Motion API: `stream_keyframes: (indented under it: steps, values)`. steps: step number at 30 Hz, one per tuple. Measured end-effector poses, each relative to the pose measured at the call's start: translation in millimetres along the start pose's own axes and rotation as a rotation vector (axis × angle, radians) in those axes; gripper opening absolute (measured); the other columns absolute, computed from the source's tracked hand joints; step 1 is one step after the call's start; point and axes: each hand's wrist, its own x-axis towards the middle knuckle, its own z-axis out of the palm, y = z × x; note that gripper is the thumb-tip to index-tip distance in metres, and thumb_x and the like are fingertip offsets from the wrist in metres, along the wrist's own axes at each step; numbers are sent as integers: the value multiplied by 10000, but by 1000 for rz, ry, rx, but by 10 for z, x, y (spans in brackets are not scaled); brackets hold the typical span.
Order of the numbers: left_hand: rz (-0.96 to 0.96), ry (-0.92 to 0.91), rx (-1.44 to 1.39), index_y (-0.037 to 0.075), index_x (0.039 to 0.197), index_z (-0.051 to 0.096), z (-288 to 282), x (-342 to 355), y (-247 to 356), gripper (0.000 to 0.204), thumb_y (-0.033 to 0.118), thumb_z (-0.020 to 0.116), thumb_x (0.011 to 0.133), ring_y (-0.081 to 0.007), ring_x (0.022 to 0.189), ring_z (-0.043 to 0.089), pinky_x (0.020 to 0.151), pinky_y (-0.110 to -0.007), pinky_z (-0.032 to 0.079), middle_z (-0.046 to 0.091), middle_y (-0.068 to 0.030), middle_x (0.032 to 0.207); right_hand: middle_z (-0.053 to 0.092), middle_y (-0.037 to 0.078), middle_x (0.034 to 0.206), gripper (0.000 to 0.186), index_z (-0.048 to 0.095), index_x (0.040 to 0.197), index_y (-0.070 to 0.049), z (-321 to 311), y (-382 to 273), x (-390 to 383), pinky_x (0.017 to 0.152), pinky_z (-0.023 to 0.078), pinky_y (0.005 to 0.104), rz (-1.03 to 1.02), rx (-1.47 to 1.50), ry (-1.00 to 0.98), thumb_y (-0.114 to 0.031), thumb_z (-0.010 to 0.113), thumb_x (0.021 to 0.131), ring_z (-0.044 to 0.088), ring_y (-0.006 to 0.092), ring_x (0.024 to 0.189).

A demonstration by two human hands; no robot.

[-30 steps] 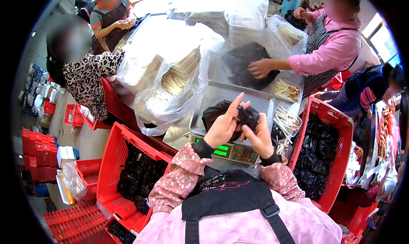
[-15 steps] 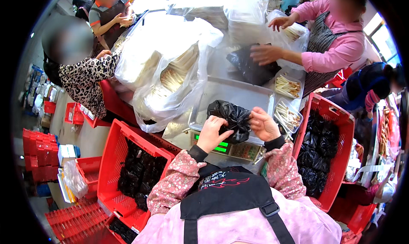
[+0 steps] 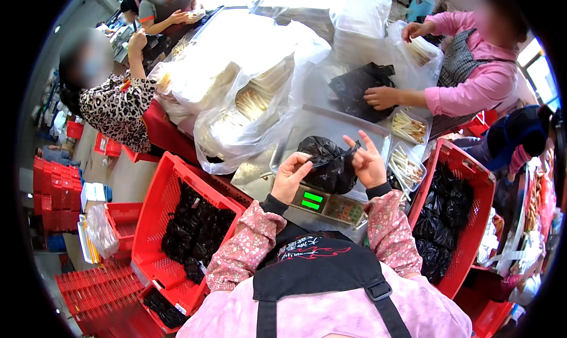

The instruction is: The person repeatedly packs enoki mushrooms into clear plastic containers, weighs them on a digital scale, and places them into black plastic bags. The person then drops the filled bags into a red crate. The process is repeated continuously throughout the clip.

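A filled black plastic bag [image 3: 328, 175] rests at the near edge of a shallow metal tray [image 3: 310, 121], which sits on a scale [image 3: 339, 207] with a lit green display. My left hand [image 3: 289, 176] pinches a gathered end of the bag between thumb and fingers. On the bag's other side, my right hand [image 3: 370, 165] grips the opposite end low between its fingers, while two fingers point up. The bag's contents are hidden.
Red crates of black bags stand left [image 3: 155, 220] and right [image 3: 469, 243]. Small trays of pale sticks [image 3: 406, 167] lie right of the scale. Open clear bags of sticks [image 3: 254, 102] fill the far left. A co-worker in pink [image 3: 472, 84] handles a flat black bag [image 3: 361, 85].
My hands have drawn out two ends of the bag, and two right fingers have lifted. The pink-sleeved co-worker's black bag now lies flatter. The person at left has raised a hand.
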Motion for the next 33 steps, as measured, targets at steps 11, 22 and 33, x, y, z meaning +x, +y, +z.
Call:
stream_keyframes:
  steps: [11, 22, 33]
  values:
    - [-131, -36, -415, 123, 1012, 538, 281, 147, -204, 80, 132, 552, 934, 14, 758, 507, 553, -155, 387, 633, 64, 1040, 640, 155, 1086, 562, 320, 1405, -68, 208, 363, -189, 473, 319, 128, -494, -707, -27, -33, 564, 900, 425, 12, 523]
    - [132, 109, 133, 11, 1012, 461, 637, 254, -221, 248, -24, 522, 775, -133, 796, 537, 735, -261, 444, 556, -61, 816, 605, 8, 817, 632, 342, 1394, -48, 569, 199, -423, 532, 332, 141, -412, -949, -115, 66, 555, 810, 463, 26, 607]
    - [249, 45, 935, 42, 726, 573, 296, 11, -371, 269, 290, 669, 767, -332, 752, 559, 657, -433, 461, 572, -117, 746, 585, -7, 815, 480, 465, 1267, -43, 189, 162, -8, 618, 386, 162, -642, -1274, -21, 20, 623, 819, 477, 38, 665]
